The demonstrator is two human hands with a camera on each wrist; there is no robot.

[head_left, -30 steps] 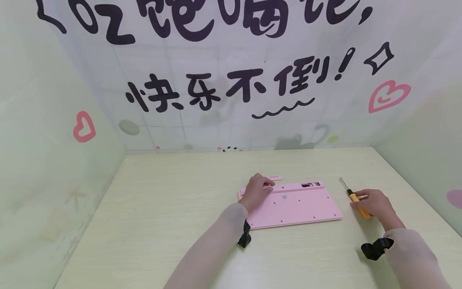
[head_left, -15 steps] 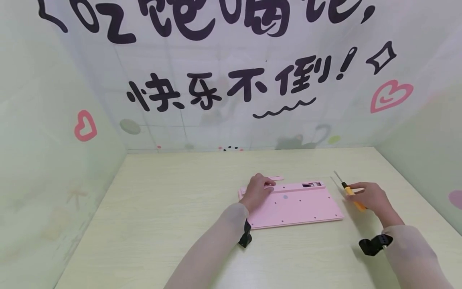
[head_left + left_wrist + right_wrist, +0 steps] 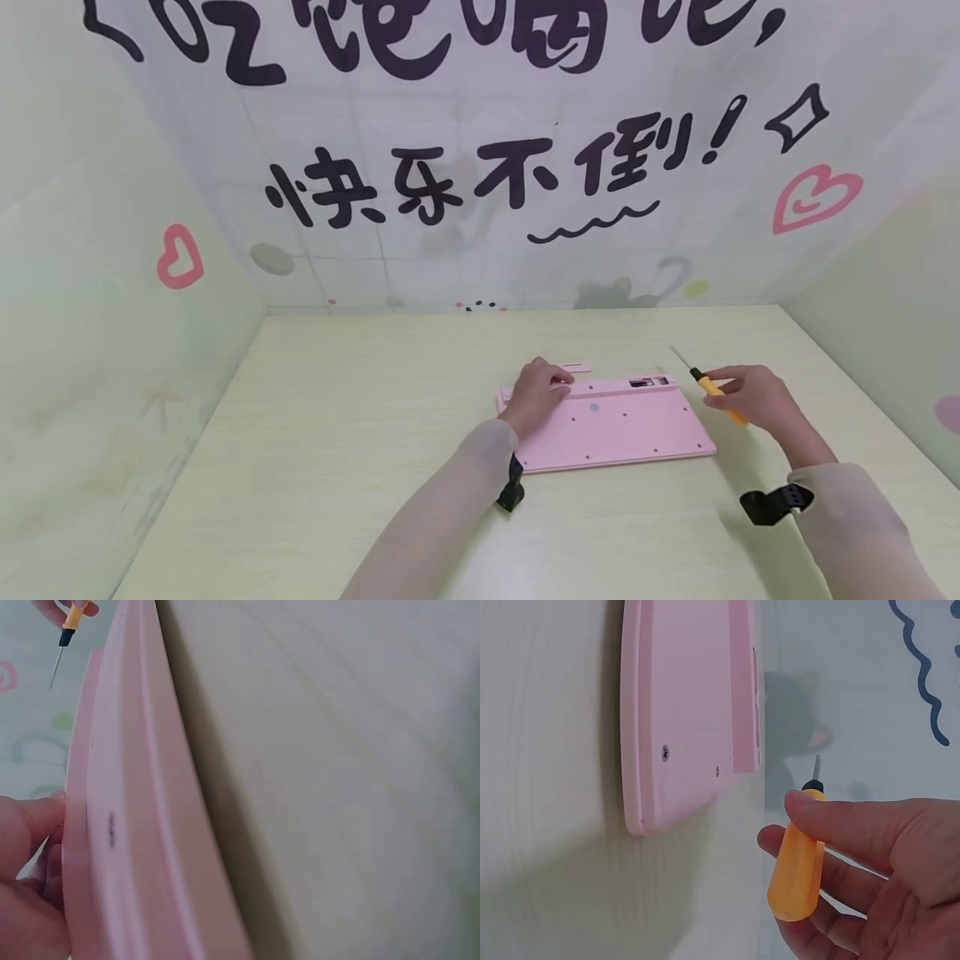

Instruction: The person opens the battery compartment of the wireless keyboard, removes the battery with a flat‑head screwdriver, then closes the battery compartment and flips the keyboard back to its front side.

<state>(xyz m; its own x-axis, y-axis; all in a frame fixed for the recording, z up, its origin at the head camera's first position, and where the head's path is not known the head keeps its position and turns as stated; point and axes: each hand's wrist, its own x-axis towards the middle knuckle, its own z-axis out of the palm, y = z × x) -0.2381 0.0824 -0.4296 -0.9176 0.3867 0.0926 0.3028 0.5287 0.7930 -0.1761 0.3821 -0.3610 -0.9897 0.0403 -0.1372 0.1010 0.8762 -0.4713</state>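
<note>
A pink keyboard (image 3: 622, 429) lies face down on the table, with small screws dotted over its underside. An uncovered compartment (image 3: 651, 382) shows near the right end of its raised back ridge. My left hand (image 3: 536, 392) grips that ridge near its left end; the left wrist view has the thumb and curled fingers against its edge. Off the keyboard's right side, my right hand (image 3: 753, 396) pinches a screwdriver by its yellow handle (image 3: 796, 874). The screwdriver's thin metal shaft (image 3: 817, 769) points up and away, apart from the keyboard.
Just behind the keyboard, partly beyond my left hand, a small flat pink piece (image 3: 576, 367) lies on the pale wooden table (image 3: 337, 433). A printed back wall (image 3: 450, 275) and two side walls enclose the table. Each wrist carries a black camera.
My right hand has lifted the screwdriver from near the table and brought it left and farther back, toward the keyboard's right end. The left hand and keyboard stay in place.
</note>
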